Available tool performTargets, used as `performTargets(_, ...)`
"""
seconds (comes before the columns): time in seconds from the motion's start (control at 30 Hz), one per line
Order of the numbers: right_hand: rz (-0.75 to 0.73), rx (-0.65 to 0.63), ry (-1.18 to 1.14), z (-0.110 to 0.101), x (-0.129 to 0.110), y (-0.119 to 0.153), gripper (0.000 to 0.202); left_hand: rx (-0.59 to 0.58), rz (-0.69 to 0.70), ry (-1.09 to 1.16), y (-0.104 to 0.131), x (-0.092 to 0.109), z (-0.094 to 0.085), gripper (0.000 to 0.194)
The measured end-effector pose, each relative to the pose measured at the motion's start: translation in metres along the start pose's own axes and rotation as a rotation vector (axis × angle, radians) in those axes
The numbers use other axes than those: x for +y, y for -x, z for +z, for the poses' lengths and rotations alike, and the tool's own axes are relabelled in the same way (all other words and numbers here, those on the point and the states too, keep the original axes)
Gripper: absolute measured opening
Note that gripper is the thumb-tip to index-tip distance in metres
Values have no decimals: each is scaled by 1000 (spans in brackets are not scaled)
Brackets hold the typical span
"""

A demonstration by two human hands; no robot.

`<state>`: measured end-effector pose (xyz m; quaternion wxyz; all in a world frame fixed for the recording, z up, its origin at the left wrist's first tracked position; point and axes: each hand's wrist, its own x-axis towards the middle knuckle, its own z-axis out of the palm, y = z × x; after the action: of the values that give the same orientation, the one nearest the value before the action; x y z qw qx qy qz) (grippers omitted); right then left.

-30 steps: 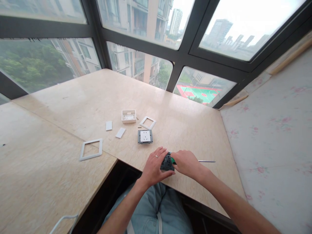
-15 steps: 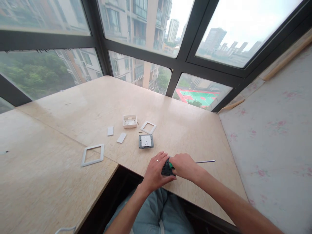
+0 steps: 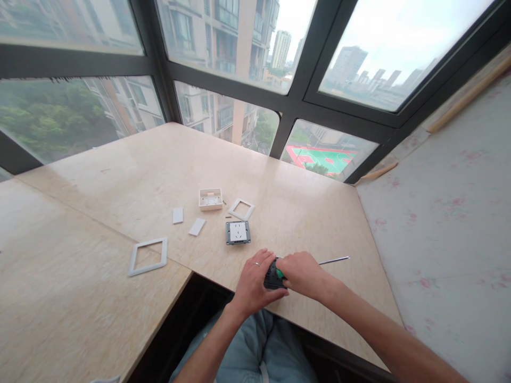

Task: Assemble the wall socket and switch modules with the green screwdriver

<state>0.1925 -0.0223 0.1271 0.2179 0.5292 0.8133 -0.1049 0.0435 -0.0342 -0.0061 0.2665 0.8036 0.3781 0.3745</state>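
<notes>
My left hand point(image 3: 255, 277), with a ring on one finger, grips a dark switch module point(image 3: 273, 277) near the table's front edge. The fingers lie along its far side and the thumb along the near side. My right hand point(image 3: 301, 272) is closed at the module's right side. A green piece point(image 3: 280, 273) shows between this hand and the module. From behind the right hand a screwdriver shaft point(image 3: 335, 260) sticks out to the right. Beyond my hands lies a white-faced socket module point(image 3: 238, 232) on the table.
Farther back are a white box point(image 3: 210, 199), a small white frame point(image 3: 241, 209) and two white plates point(image 3: 178, 215). A larger white frame point(image 3: 147, 256) lies left. Windows edge the table point(image 3: 311, 213), with a papered wall point(image 3: 439, 234) at right.
The camera view has shifted slightly. The screwdriver shaft's tip points a little higher than before. Both hands keep nearly the same place and hold.
</notes>
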Motion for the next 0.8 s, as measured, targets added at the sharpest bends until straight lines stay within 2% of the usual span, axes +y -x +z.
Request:
performTargets(0.2,-21,29,-14,-17,3,11,14,-1,0,-9,0,-1,1,91)
performTargets(0.3,-7,120,-116,-31,2,16,11,-8,10,-8,0,0,-1,92)
performTargets(0.43,-1,262,-314,-46,-5,10,10,-10,14,-3,-1,4,-4,76)
performTargets(0.53,7,306,-374,-53,-16,-13,11,-8,-16,-3,-2,8,-6,71)
performTargets(0.63,15,285,-317,-59,-35,-47,14,-19,-39,20,-2,10,-6,76)
performTargets(0.73,-41,261,-298,-65,-60,-83,18,-21,-28,58,-2,10,-6,78)
performTargets(0.8,-86,236,-296,-68,-77,-105,20,-4,-37,71,-1,9,-4,71)
